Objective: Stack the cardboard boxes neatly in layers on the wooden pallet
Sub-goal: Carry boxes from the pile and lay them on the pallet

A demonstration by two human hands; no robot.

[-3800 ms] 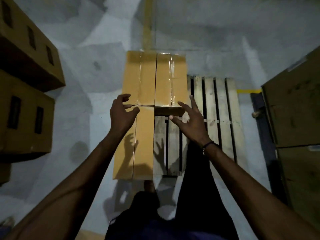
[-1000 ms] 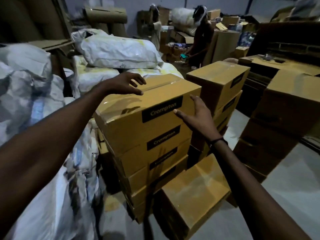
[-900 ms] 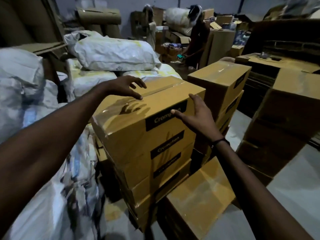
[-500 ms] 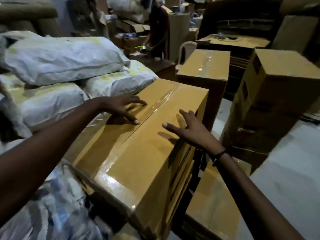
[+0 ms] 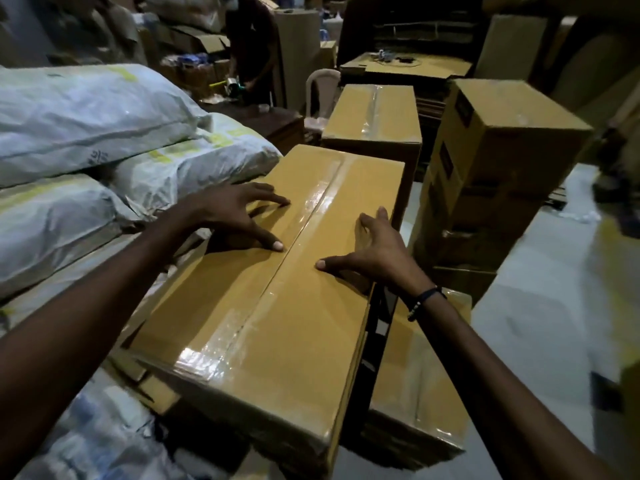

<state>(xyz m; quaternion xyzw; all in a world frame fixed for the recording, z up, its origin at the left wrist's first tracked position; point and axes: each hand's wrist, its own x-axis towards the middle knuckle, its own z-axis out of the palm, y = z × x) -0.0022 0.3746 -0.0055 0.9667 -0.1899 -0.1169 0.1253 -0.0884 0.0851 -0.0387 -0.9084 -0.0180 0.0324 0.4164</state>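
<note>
Hands flat on top box (image 5: 277,292) of the stack beside white sacks (image 5: 86,116), left hand (image 5: 242,213) & right hand (image 5: 367,251) w/ fingers spread, clamped on nothing, either side of tape seam, prob. to steady it before lifting; pallet not in view.

White woven sacks (image 5: 86,112) at left; plastic chair (image 5: 320,91) farther back.
</note>
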